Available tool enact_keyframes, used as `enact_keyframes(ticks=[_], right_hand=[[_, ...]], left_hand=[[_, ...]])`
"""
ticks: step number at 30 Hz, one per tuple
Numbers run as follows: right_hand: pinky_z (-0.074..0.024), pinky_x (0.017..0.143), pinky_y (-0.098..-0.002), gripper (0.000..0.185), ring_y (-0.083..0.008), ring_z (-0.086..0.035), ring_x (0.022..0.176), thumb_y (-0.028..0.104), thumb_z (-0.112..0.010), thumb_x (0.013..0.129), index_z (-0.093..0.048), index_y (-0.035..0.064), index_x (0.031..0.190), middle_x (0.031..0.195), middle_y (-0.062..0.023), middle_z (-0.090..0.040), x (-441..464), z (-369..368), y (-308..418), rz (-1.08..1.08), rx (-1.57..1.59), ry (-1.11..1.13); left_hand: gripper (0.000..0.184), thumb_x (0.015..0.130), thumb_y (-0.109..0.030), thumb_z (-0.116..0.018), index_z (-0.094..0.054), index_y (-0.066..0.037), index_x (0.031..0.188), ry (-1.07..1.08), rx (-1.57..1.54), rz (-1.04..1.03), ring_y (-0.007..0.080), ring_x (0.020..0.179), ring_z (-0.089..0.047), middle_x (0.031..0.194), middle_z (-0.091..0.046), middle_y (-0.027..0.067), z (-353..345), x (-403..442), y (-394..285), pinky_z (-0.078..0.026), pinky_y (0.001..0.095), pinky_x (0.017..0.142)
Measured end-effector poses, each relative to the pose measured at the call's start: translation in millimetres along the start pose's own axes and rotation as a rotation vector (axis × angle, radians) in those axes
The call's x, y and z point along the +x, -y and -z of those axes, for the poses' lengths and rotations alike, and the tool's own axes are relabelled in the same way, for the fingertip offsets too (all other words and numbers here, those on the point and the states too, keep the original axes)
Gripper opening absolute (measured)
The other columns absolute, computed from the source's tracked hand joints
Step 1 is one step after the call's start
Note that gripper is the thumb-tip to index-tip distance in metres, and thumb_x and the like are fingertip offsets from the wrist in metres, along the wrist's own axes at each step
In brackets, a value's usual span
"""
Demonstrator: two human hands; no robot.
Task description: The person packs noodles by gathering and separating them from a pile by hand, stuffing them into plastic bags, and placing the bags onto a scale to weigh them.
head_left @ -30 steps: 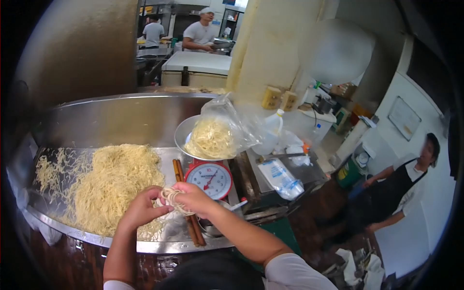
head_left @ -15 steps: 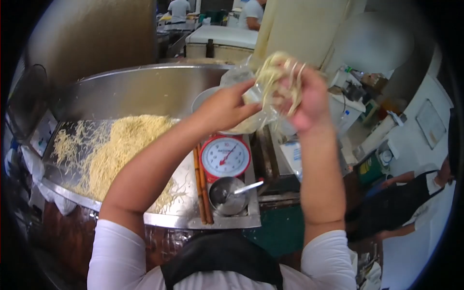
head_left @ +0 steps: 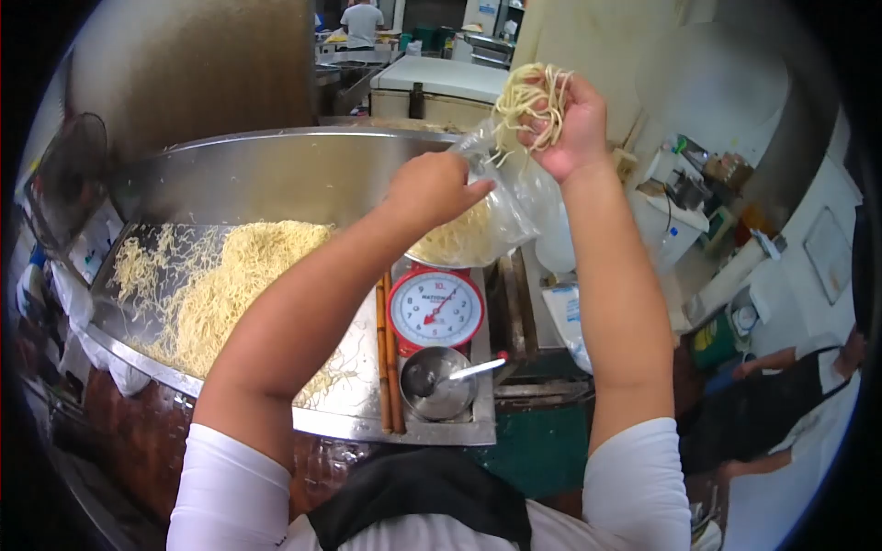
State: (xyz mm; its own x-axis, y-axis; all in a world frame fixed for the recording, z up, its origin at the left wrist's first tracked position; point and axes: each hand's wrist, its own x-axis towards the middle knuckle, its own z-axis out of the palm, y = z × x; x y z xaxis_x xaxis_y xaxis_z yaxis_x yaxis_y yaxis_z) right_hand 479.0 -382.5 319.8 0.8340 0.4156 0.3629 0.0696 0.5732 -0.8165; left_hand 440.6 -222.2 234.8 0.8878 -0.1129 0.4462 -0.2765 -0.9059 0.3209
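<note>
My right hand (head_left: 577,129) is raised at the upper middle, its fingers closed on a small bundle of noodles (head_left: 533,103) with strands hanging down. My left hand (head_left: 434,188) is closed at the edge of a clear plastic bag (head_left: 514,202), over the scale pan. Noodles (head_left: 464,234) lie in the bag on the pan. Below the pan stands a red scale (head_left: 436,308) with a white dial. A large heap of noodles (head_left: 248,275) spreads over the metal tray (head_left: 349,422) on the left.
Two brown sticks (head_left: 388,367) and a metal bowl (head_left: 439,383) with a white-handled utensil lie in front. A white package (head_left: 568,317) is right of the scale. One person (head_left: 772,404) stands at the far right, another (head_left: 362,25) at the back. A fan (head_left: 69,184) is at left.
Both hands have risen from in front of the scale to the bag. They have parted, with the noodle bundle now up in my right hand. The view has shifted.
</note>
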Motion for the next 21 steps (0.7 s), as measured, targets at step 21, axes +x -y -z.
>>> enact_keyframes(ticks=[21], right_hand=[[-0.0281, 0.038, -0.0256, 0.026, -0.0103, -0.037, 0.042, 0.031, -0.047, 0.082, -0.059, 0.0082, 0.081, 0.056, 0.0026, -0.043, 8.8, 15.8, 9.5, 0.011, 0.039, 0.01]], left_hand=[[0.065, 0.074, -0.063, -0.055, -0.068, -0.002, 0.091, 0.234, 0.082, 0.174, 0.032, 0.086, -0.065, 0.093, -0.066, 0.0185, -18.9, 19.4, -43.8, -0.051, 0.0405, 0.076]])
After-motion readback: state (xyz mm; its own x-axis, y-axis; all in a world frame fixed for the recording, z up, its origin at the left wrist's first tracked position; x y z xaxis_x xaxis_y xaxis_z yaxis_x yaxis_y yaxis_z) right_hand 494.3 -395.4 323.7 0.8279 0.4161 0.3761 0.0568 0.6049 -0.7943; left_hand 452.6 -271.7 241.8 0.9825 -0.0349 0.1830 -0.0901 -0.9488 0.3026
